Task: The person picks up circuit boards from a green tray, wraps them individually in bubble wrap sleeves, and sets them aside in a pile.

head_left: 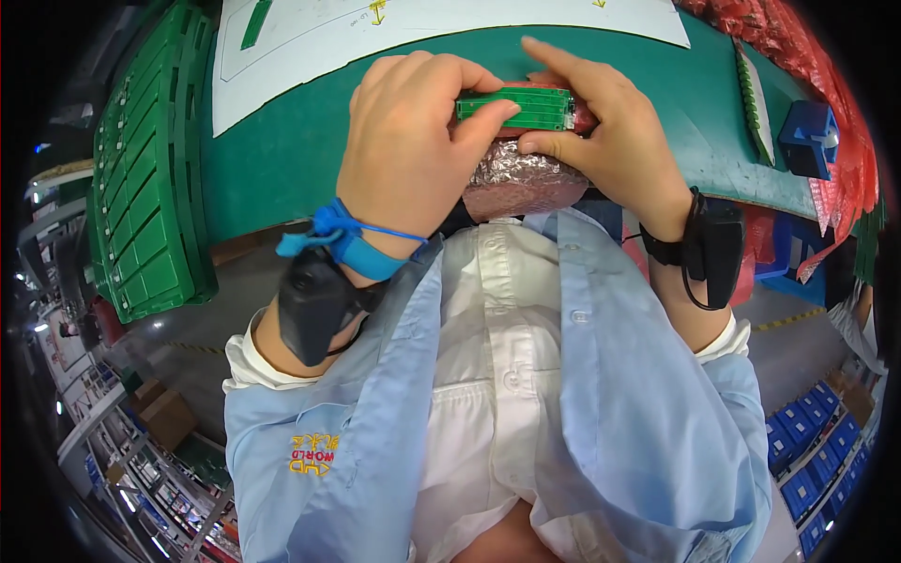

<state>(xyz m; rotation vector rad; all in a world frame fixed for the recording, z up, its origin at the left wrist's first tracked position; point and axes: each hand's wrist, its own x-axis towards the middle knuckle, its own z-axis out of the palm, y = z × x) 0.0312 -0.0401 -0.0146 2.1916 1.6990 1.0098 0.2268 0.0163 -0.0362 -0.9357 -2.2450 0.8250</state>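
Observation:
A narrow green circuit board (pixel 530 108) lies over a piece of red wrap (pixel 584 118), near the table's front edge. My left hand (pixel 408 131) is closed on the board's left end, thumb across its face and fingertips at its upper edge. Around the right end curls my right hand (pixel 619 127). Its thumb presses on the red wrap below the board; one finger sticks up, slightly blurred, and other fingertips are partly hidden behind. Just below both hands sits a shiny pinkish bubble-wrapped block (pixel 526 188).
A green slotted rack (pixel 141 188) stands at the left of the green table (pixel 272 169). A white sheet (pixel 310 56) covers the far side. On the right are a long green-and-white strip (pixel 754 103), a blue holder (pixel 809 139) and red bubble wrap (pixel 831 84).

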